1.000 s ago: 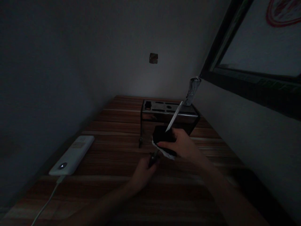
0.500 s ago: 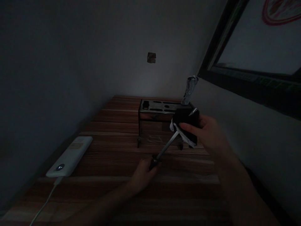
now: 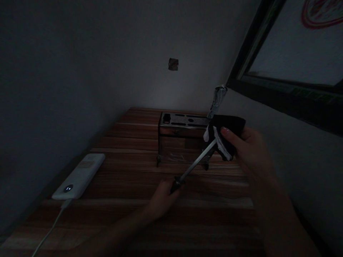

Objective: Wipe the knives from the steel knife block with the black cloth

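My left hand (image 3: 162, 200) is closed round the black handle of a sharpening steel (image 3: 198, 162), a long silver rod with a guard. The rod slants up to the right, and its far end is hidden inside a folded black cloth (image 3: 232, 123) with white edging. Pinching that cloth round the rod is my right hand (image 3: 250, 148), thumb on the near side and fingers mostly behind. Just behind the cloth stands a dark-framed knife rack (image 3: 184, 123) with slots in its top and clear lower sides. A plastic-wrapped handle (image 3: 218, 98) sticks up at the rack's right end.
On the left of the striped wooden table (image 3: 128, 192) lies a white power bank (image 3: 80, 175) with a cable (image 3: 50, 230) plugged in. Walls rise behind and at the sides. A dark-framed panel (image 3: 284, 96) hangs on the right. The light is dim.
My right hand and the cloth have moved right and slightly up along the rod. The tip that showed beyond the cloth is now covered. My left hand has barely moved.
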{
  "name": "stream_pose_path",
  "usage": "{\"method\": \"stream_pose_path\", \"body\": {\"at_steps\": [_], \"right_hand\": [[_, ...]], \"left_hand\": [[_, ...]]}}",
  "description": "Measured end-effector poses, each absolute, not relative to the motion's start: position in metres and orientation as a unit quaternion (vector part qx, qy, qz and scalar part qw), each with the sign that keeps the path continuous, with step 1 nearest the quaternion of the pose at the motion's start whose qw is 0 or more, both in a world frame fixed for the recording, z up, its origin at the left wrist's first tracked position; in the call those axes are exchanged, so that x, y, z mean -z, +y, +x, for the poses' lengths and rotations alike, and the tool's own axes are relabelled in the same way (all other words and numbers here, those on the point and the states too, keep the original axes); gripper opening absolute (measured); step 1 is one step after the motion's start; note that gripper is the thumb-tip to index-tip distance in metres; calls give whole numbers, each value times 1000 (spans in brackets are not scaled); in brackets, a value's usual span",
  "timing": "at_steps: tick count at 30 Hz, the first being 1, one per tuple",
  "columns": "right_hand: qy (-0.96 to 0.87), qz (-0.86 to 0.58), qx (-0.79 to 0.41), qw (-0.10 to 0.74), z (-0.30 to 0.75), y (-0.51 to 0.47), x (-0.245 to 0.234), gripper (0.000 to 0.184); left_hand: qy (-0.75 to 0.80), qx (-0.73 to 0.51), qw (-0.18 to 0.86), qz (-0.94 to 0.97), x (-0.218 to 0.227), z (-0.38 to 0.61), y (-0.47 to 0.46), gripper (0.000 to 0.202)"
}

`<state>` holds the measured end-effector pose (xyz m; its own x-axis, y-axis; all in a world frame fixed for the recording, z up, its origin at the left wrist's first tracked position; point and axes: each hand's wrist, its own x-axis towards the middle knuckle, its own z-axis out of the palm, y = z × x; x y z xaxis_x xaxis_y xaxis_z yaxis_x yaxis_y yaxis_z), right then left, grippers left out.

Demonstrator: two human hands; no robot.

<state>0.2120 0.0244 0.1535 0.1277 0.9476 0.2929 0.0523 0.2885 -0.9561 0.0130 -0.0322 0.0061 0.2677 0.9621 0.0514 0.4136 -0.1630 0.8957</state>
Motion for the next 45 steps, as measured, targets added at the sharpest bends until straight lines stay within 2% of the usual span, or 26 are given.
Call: {"method": "stream_pose_path", "body": {"at_steps": [5,14,24,32,38,45], "right_hand": [[-574,-462,-388,553,210,23,-153,23],[-652,-465,-415,432,185,23,-138,26],[-719,-473,-404,310,144,18,-98,28],[-734,-469,-388,302,134,14,-90,35],[-739,-474,-381,290,136,14,-93,29],[-743,-473,-354,314,142,15,-102,28]], "left_hand": [[500,-341,411,682,-8,13,-32,26],[527,-360,446,628,-11,14,-32,23],[499,-440,489,564,-8,13,-27,17],[505,-456,504,533,-7,13,-27,13],[506,-445,486,556,-7,12,-27,14],[507,-422,500,561,-11,14,-27,20]]}}
